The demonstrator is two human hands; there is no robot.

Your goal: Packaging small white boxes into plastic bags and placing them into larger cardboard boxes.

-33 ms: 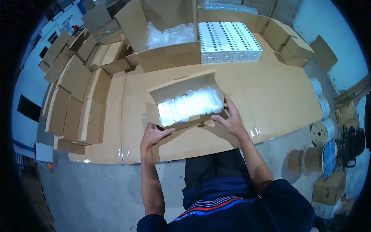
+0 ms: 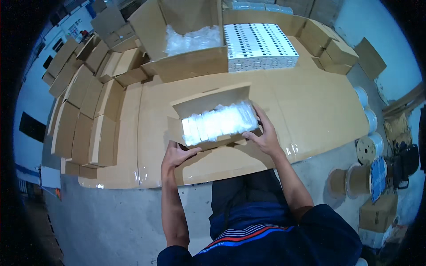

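Head cam is all I've got, and the fisheye bends everything near the rim, so the stuff at the dark edges is hard to read. Small open cardboard box [image 2: 213, 122] sits mid-table on the cardboard-covered table [image 2: 310, 111], packed with clear plastic-wrapped packs [image 2: 219, 123]; the glare washes them out, so I can't tell what's inside. Left hand [image 2: 176, 156] presses the near-left flap with fingers spread flat. Right hand [image 2: 266, 135] cups the box's right end, fingers curled on the wall and partly hidden behind it. Behind sits a bigger open carton [image 2: 191, 62] with crinkly plastic, plus a white block of patterned boxes [image 2: 259, 46]. Flat-sided brown cartons [image 2: 84, 119] line the left. Cable spools [image 2: 370, 148] stand on the floor at right.
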